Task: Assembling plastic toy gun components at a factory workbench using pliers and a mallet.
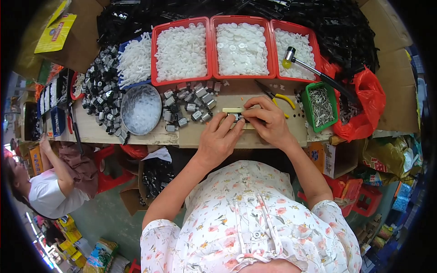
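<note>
Both hands meet over the near middle of the table at a small black part with a grey, metallic-looking piece in it. Fingers of my left hand close on its left end. My right hand pinches at its right end, fingertips bent and close together. Just behind the part lies a pale yellow strip, partly hidden by my fingers. Left of my hands is a loose group of small silver motors. Yellow-handled pliers rest beyond my right hand.
Red bins of white plastic parts line the back, with a hammer across the right one. A green tray holds metal pins. Left are a round dish and many black-and-silver motors. Another person sits far left.
</note>
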Demonstrator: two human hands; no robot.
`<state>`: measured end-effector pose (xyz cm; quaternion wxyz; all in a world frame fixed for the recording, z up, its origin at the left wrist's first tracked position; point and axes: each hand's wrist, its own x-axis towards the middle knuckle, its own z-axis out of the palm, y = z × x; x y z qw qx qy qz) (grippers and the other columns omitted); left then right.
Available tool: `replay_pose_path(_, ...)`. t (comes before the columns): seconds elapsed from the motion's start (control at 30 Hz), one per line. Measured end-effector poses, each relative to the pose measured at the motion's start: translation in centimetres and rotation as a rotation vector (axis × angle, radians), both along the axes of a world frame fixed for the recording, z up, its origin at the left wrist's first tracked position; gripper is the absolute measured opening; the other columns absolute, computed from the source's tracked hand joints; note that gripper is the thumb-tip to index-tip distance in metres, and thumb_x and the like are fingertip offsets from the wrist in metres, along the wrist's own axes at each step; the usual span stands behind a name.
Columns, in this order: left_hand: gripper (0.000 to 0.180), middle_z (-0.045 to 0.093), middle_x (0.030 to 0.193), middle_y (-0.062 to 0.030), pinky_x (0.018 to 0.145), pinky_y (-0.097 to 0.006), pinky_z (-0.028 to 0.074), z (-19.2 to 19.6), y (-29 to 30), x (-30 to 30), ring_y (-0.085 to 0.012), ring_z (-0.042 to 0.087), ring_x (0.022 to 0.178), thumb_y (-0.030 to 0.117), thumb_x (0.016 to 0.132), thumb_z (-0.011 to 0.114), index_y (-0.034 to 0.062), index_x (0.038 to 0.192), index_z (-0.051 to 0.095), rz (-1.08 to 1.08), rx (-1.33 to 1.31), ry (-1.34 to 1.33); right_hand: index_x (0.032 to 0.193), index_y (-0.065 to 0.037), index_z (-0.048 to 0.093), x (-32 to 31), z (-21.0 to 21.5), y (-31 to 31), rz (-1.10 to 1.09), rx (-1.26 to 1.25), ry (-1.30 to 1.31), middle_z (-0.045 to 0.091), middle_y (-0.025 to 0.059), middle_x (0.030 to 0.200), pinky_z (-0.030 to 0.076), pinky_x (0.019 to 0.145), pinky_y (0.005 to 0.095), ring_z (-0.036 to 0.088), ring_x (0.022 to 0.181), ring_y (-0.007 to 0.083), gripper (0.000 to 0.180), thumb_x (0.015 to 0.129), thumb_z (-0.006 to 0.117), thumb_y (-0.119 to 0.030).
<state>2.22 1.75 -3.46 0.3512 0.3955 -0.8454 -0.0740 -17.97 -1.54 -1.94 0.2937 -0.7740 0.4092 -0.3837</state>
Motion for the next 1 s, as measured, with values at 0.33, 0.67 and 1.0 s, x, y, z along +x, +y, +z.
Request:
replay_pose_path(0.33, 0.039, 0.061, 0.112, -0.0115, 0.083, -0.041, 0.051, 0.8, 0.0, -0.3, -0.0340, 0.058, 0.106, 0.008, 0.078, 0.077, 0.0031, 0.115, 0.067, -0.006, 0.006, -0.092, 0.092, -0.001, 0.070, -0.4, 0.2, 0.0, -0.043, 0.053, -0.015, 0.063, 0.0122, 0.109, 0.051, 0.077, 0.0342, 0.063, 0.099, 0.0278, 0.016, 0.078, 0.070, 0.006)
replay_pose_path(0.67, 0.041, 0.062, 0.117, -0.0109, 0.087, -0.041, 0.051, 0.4, 0.4, 0.1, -0.0337, 0.058, 0.108, 0.006, 0.078, 0.077, 0.0038, 0.117, 0.068, -0.005, 0.024, -0.048, 0.091, -0.001, 0.062, 0.3, 0.0, -0.1, -0.002, -0.138, 0.123, 0.062, 0.0131, 0.105, 0.049, 0.084, 0.0409, 0.061, 0.097, 0.0323, 0.019, 0.075, 0.071, 0.002)
replay_pose_path(1.0, 0.045, 0.062, 0.122, -0.0092, 0.087, -0.040, 0.052, -0.2, 0.2, 0.6, -0.0323, 0.057, 0.111, 0.002, 0.076, 0.073, 0.0040, 0.121, 0.067, -0.034, 0.015, -0.034, 0.092, -0.002, 0.063, 0.6, 0.2, 0.4, -0.068, -0.183, 0.205, 0.063, 0.0106, 0.102, 0.048, 0.083, 0.0397, 0.062, 0.094, 0.0308, 0.021, 0.074, 0.072, 0.000)
